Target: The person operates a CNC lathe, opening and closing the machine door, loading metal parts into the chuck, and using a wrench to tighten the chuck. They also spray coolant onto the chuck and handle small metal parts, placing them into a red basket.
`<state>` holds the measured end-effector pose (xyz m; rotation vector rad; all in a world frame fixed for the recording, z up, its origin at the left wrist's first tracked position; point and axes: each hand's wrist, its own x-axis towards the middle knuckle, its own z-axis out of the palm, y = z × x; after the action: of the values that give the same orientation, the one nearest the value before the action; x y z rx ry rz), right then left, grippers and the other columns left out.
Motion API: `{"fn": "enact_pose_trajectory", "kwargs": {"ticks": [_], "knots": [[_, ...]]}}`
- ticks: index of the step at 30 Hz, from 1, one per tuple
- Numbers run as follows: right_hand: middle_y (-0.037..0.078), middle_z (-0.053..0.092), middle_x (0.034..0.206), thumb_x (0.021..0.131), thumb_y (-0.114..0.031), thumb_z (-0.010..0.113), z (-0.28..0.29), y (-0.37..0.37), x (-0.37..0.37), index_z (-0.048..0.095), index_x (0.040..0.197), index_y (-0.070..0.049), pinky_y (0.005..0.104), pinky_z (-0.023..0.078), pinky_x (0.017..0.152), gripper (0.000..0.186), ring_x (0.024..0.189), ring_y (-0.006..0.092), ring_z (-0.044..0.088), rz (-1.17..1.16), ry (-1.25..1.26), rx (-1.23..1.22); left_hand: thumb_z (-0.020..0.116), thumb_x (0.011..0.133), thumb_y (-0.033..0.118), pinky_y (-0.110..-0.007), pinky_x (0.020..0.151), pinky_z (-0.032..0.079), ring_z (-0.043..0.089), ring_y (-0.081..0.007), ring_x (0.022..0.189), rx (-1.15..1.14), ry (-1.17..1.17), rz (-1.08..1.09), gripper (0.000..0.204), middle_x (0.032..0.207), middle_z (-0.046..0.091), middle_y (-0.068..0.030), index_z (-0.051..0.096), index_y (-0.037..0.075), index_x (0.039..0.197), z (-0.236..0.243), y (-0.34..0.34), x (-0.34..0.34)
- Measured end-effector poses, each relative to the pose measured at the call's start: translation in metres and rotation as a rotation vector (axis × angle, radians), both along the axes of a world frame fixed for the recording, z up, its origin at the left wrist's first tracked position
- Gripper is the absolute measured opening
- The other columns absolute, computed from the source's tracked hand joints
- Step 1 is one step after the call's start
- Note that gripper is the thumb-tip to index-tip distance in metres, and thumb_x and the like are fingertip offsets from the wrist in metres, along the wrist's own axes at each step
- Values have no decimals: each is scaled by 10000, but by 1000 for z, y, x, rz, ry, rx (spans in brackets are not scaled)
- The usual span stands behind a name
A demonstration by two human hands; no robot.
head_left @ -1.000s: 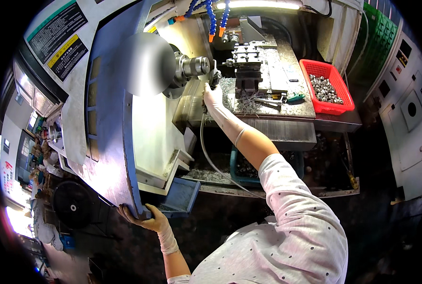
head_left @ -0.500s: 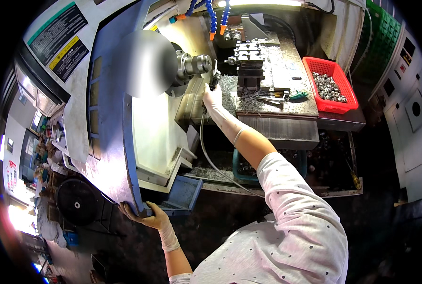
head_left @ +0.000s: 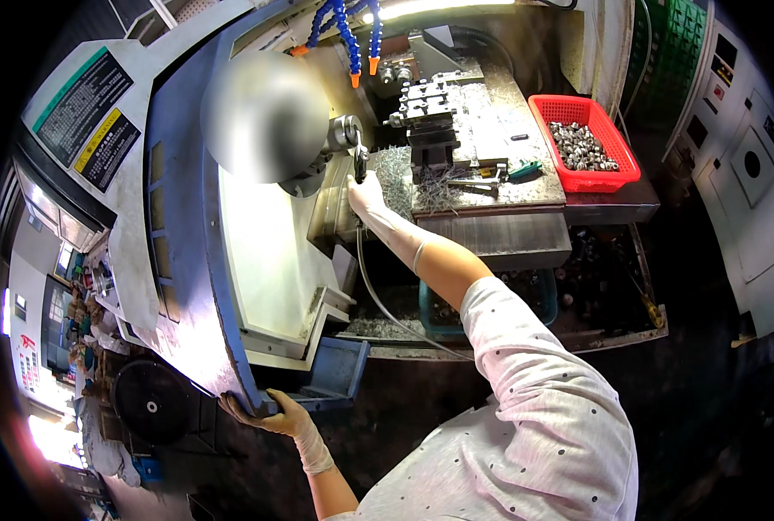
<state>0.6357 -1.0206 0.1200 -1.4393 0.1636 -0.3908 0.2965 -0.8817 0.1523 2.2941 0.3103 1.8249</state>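
My gloved right hand (head_left: 367, 196) is closed round an air blow gun (head_left: 361, 160) inside the lathe. A pale hose (head_left: 366, 274) hangs from the gun and curves down. Just beyond the gun is the metal chuck (head_left: 342, 132), partly hidden by a blurred round patch. My gloved left hand (head_left: 278, 417) grips the lower edge of the blue machine door (head_left: 198, 286), thumb on one side and fingers on the other. Right of the gun stands the tool post (head_left: 428, 117), with curly metal chips (head_left: 439, 193) at its foot.
A red basket (head_left: 588, 180) of small metal parts stands right of the tool post. Tools with green handles (head_left: 524, 169) lie on the carriage. Blue coolant hoses (head_left: 345, 35) with orange nozzles hang above. A teal bin (head_left: 437, 321) sits below, beside a blue tray (head_left: 339, 369).
The view has shifted, so the machine sits slightly further left. My right hand still holds the air blow gun close to the chuck. The left hand keeps its grip on the door edge.
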Motion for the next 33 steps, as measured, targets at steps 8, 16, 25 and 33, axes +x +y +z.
{"fn": "enact_pose_trajectory", "kwargs": {"ticks": [8, 16, 25, 33], "knots": [[168, 550, 766, 747, -210, 561, 8, -3, -5, 451, 881, 33, 318, 419, 668, 298, 723, 254, 546, 40, 50, -12, 442, 653, -87, -467, 960, 198, 263, -358, 1168, 15, 28, 9, 586, 1245, 276, -211, 250, -14, 1201, 0, 1, -4], [179, 553, 773, 748, -219, 558, 4, -6, 5, 453, 894, 34, 340, 419, 678, 310, 751, 280, 548, 44, 85, -122, 444, 657, -84, -470, 957, 206, 269, -356, 1164, 20, 7, -22, 574, 1232, 294, -199, 254, -17, 1194, 1, -1, -2], [183, 551, 794, 747, -209, 555, 12, -13, -7, 462, 887, 28, 332, 420, 677, 291, 749, 267, 547, 34, 9, -55, 446, 637, -94, -443, 971, 192, 289, -334, 1162, 30, -29, -33, 613, 1227, 322, -188, 253, -15, 1213, -1, 2, -1], [113, 535, 676, 753, -203, 545, -7, -14, 21, 454, 872, 35, 316, 427, 589, 281, 647, 210, 538, 199, 147, -62, 448, 632, -102, -437, 974, 187, 279, -330, 1172, 21, -2, -23, 631, 1242, 305, -193, 241, -13, 1221, 1, 0, -2]]}}
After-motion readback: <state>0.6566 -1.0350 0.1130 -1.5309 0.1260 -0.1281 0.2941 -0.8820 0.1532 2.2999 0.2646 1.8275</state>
